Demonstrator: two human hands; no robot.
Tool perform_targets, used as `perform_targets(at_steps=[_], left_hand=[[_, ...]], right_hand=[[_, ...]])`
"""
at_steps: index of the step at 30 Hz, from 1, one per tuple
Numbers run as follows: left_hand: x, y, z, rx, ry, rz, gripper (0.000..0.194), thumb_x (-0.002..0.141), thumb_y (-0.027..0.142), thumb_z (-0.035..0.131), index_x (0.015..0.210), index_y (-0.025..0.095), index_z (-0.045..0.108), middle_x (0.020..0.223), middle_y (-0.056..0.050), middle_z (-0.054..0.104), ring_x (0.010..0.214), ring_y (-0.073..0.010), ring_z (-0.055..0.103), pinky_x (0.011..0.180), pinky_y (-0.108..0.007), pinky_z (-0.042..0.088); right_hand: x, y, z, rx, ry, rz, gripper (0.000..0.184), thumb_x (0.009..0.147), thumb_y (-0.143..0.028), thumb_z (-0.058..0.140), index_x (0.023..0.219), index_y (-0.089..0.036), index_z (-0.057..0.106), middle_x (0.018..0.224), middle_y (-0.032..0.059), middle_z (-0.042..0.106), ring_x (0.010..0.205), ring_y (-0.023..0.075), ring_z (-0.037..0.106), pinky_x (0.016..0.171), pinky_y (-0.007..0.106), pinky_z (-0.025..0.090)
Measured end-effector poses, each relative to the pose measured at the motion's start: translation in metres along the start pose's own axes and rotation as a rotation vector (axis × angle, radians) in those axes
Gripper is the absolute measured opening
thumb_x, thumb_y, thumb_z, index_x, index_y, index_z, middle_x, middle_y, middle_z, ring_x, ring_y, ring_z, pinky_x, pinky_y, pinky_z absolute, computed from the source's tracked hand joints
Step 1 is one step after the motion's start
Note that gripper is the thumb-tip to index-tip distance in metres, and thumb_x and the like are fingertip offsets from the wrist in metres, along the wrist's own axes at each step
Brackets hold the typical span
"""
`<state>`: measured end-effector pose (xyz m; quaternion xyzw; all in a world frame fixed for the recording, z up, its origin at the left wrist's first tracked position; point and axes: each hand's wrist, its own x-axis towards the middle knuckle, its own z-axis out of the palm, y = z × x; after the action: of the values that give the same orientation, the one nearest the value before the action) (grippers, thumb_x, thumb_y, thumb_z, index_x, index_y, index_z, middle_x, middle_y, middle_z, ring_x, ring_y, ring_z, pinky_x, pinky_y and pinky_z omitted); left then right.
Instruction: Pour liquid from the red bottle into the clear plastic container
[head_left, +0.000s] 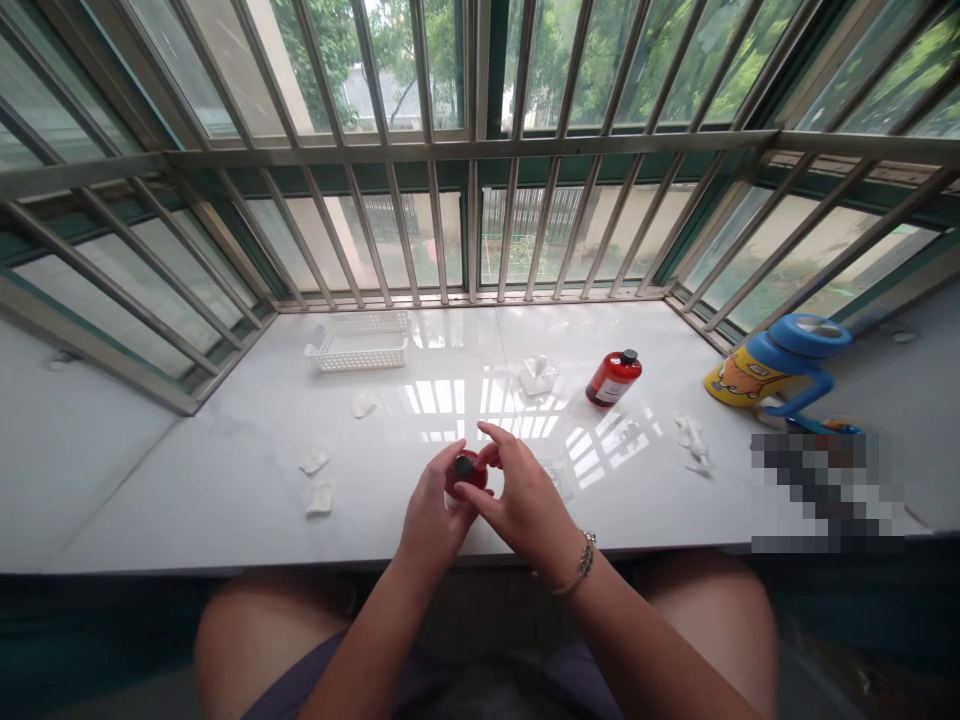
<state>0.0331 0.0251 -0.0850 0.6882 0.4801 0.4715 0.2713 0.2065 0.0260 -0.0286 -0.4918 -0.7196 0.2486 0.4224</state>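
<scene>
My left hand is wrapped round a small red bottle with a black cap, held upright near the counter's front edge. My right hand is at the top of this bottle. Its thumb and a bent finger rest at the cap's sides, while the index finger sticks out beyond. Most of the bottle's body is hidden by the hands. A second red bottle, black-capped and with a pale label, stands farther back to the right. Beside it lies a crumpled clear-and-white wrapper or tissue.
At the back left sits a white perforated plastic basket. Crumpled white bits lie on the left of the glossy white counter, and another crumpled white piece on the right. A blue-and-yellow handled tumbler stands far right, beside a blurred-out patch.
</scene>
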Motion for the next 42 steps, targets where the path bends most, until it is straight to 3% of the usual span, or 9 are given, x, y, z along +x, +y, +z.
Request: perform_targets(at_steps=[6, 11, 18, 23, 25, 29, 34, 38, 42], left_hand=[[0.0, 0.0, 0.002, 0.03, 0.026, -0.051, 0.074, 0.089, 0.031, 0.086, 0.153, 0.035, 0.05, 0.151, -0.01, 0.065, 0.133, -0.032, 0.07, 0.108, -0.052, 0.063], [0.0, 0.0, 0.002, -0.001, 0.016, -0.035, 0.074, 0.092, 0.033, 0.085, 0.155, 0.034, 0.046, 0.154, -0.011, 0.064, 0.139, -0.0316, 0.067, 0.115, -0.053, 0.059], [0.0, 0.002, 0.002, 0.002, 0.041, -0.056, 0.069, 0.091, 0.033, 0.084, 0.152, 0.032, 0.05, 0.148, -0.011, 0.067, 0.131, -0.0315, 0.072, 0.107, -0.051, 0.064], [0.0, 0.002, 0.001, -0.011, 0.025, -0.062, 0.071, 0.09, 0.032, 0.085, 0.152, 0.032, 0.049, 0.151, -0.011, 0.066, 0.138, -0.0323, 0.068, 0.111, -0.052, 0.062], [0.0, 0.001, 0.002, -0.007, 0.025, -0.066, 0.073, 0.089, 0.032, 0.086, 0.152, 0.033, 0.05, 0.151, -0.01, 0.066, 0.137, -0.0321, 0.068, 0.11, -0.051, 0.062], [0.0, -0.002, 0.003, 0.026, 0.05, -0.08, 0.074, 0.086, 0.032, 0.089, 0.15, 0.033, 0.052, 0.148, -0.009, 0.068, 0.136, -0.0331, 0.069, 0.112, -0.054, 0.06], [0.0, 0.003, 0.002, -0.019, 0.016, -0.079, 0.072, 0.088, 0.031, 0.086, 0.151, 0.033, 0.05, 0.151, -0.01, 0.066, 0.137, -0.0316, 0.068, 0.113, -0.052, 0.061], [0.001, 0.004, 0.001, 0.012, 0.037, -0.054, 0.067, 0.091, 0.029, 0.081, 0.15, 0.031, 0.051, 0.148, -0.01, 0.068, 0.134, -0.0306, 0.07, 0.11, -0.048, 0.063], [0.001, 0.003, 0.0, 0.072, 0.055, -0.041, 0.061, 0.092, 0.025, 0.075, 0.148, 0.03, 0.053, 0.146, -0.009, 0.069, 0.132, -0.0295, 0.071, 0.111, -0.048, 0.062]], right_hand=[[-0.006, -0.003, -0.004, 0.079, -0.052, -0.002, 0.084, 0.09, -0.025, 0.082, 0.159, -0.031, 0.036, 0.146, 0.0114, 0.063, 0.138, 0.0307, 0.062, 0.116, 0.054, 0.056], [-0.006, -0.004, -0.003, 0.031, -0.026, 0.046, 0.074, 0.092, -0.023, 0.079, 0.155, -0.03, 0.04, 0.13, 0.0099, 0.069, 0.125, 0.0306, 0.067, 0.112, 0.057, 0.057], [-0.003, -0.008, 0.0, 0.05, -0.021, -0.001, 0.068, 0.094, -0.02, 0.075, 0.153, -0.031, 0.043, 0.138, 0.0099, 0.068, 0.136, 0.0312, 0.062, 0.115, 0.056, 0.056], [-0.008, -0.006, 0.001, -0.018, 0.082, 0.041, 0.058, 0.092, -0.028, 0.079, 0.141, -0.026, 0.049, 0.114, 0.0093, 0.069, 0.111, 0.031, 0.07, 0.1, 0.055, 0.062], [-0.01, -0.006, 0.001, -0.01, 0.092, 0.032, 0.058, 0.093, -0.029, 0.079, 0.142, -0.026, 0.047, 0.12, 0.0109, 0.068, 0.116, 0.0314, 0.069, 0.103, 0.055, 0.06], [-0.012, -0.008, 0.001, 0.071, -0.024, 0.003, 0.069, 0.094, -0.026, 0.077, 0.151, -0.028, 0.039, 0.141, 0.0128, 0.063, 0.134, 0.0298, 0.062, 0.113, 0.052, 0.056], [-0.011, -0.008, 0.002, -0.026, 0.105, 0.038, 0.049, 0.092, -0.029, 0.077, 0.132, -0.025, 0.049, 0.118, 0.0112, 0.066, 0.112, 0.0307, 0.068, 0.098, 0.053, 0.062], [-0.004, -0.008, 0.004, -0.008, 0.039, -0.04, 0.051, 0.095, -0.014, 0.069, 0.14, -0.028, 0.048, 0.13, 0.0116, 0.066, 0.124, 0.0298, 0.065, 0.107, 0.052, 0.059], [0.005, -0.011, 0.004, -0.025, -0.035, -0.054, 0.05, 0.093, -0.003, 0.064, 0.134, -0.028, 0.051, 0.123, 0.0082, 0.07, 0.114, 0.0278, 0.066, 0.101, 0.049, 0.059]])
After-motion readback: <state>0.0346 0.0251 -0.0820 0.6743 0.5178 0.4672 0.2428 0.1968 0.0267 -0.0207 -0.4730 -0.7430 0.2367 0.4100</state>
